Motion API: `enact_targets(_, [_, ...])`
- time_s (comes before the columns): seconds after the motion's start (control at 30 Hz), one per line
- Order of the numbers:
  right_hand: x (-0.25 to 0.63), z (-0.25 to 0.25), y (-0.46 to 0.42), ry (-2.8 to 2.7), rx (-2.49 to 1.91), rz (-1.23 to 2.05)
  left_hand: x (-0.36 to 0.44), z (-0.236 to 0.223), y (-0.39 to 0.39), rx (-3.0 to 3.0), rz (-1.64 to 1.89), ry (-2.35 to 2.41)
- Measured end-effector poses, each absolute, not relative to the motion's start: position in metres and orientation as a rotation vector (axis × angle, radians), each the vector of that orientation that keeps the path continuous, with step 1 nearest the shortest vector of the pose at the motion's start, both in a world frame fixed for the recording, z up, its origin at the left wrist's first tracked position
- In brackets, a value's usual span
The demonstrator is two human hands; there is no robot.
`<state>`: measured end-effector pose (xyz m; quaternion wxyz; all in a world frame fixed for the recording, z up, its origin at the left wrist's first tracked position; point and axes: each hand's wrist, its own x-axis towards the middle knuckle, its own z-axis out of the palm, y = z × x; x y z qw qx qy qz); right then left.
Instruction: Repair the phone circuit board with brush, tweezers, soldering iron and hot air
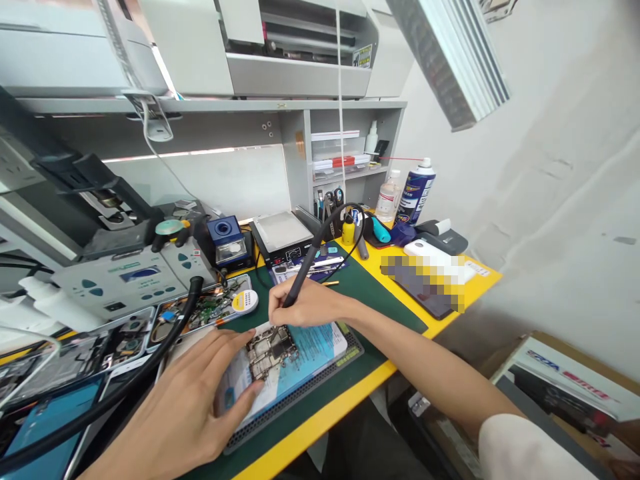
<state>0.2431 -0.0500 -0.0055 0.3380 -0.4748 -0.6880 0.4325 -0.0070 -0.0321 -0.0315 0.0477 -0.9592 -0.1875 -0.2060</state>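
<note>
My right hand [306, 308] is closed round a black soldering iron [304, 273], held like a pen with its tip down on a phone circuit board [270, 352]. The board lies on a blue and white pad [315, 345] set on a dark grey work mat [305, 393]. My left hand [193, 393] rests flat on the pad's left side, fingers stretched out, fingertips touching the board's near left edge. The iron's black cable loops up behind my right hand.
A yellow-edged bench with a green mat [380, 293] holds a soldering station [125, 280], a blue unit [227, 240], a hot plate [285, 237], a spray can [417, 190], a bottle [389, 197], trays of phone parts [200, 310] and a thick black hose [150, 360]. A cardboard box [565, 387] sits low right.
</note>
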Motion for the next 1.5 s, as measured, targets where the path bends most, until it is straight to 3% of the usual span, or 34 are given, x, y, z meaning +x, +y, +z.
enact_targets(0.97, [0.248,-0.016,-0.045,-1.705,-1.241,1.375,-0.006,-0.022,-0.042,-3.058,-0.5,-0.776])
enact_targets(1.5, [0.244,-0.015,-0.056,-1.568,-1.22,1.366,-0.008,-0.031,-0.046,-2.874,-0.708,-0.763])
